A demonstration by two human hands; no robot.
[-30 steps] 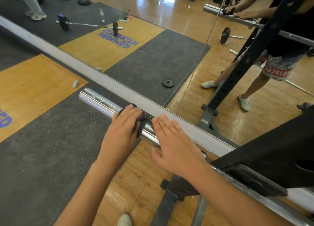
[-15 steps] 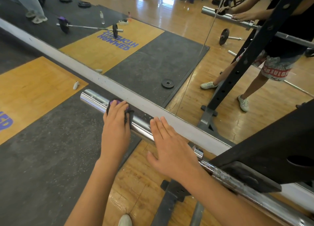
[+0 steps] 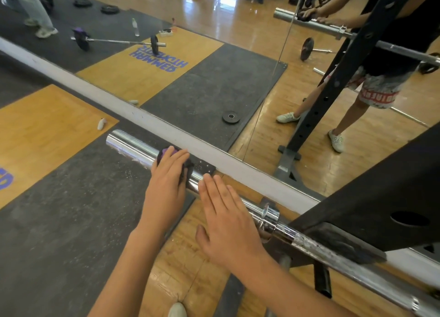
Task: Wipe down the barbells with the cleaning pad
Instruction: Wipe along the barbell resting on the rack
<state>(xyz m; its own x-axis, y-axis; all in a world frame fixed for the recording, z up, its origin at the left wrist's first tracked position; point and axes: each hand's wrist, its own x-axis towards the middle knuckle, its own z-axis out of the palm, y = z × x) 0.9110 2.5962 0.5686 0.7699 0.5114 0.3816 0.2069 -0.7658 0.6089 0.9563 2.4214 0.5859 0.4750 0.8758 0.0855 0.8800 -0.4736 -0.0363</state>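
Observation:
A chrome barbell (image 3: 128, 145) lies across a black rack, its thick sleeve pointing up-left over the floor. My left hand (image 3: 166, 183) holds a purple and black cleaning pad (image 3: 164, 152) over the top of the sleeve, fingers draped round it. Just to its right, my right hand (image 3: 228, 226) rests flat on the sleeve with straight fingers, near the bar's collar (image 3: 269, 215). The knurled shaft (image 3: 333, 257) runs down-right under the rack arm.
A black rack arm (image 3: 371, 192) crosses above the shaft at right. A wall mirror with a white base strip (image 3: 95, 90) runs behind the bar and reflects me, the rack and other barbells. A small white object (image 3: 101, 124) lies on the platform floor.
My left hand slid the pad along the sleeve toward its free end, then back a little toward my right hand. The right hand stayed flat on the bar.

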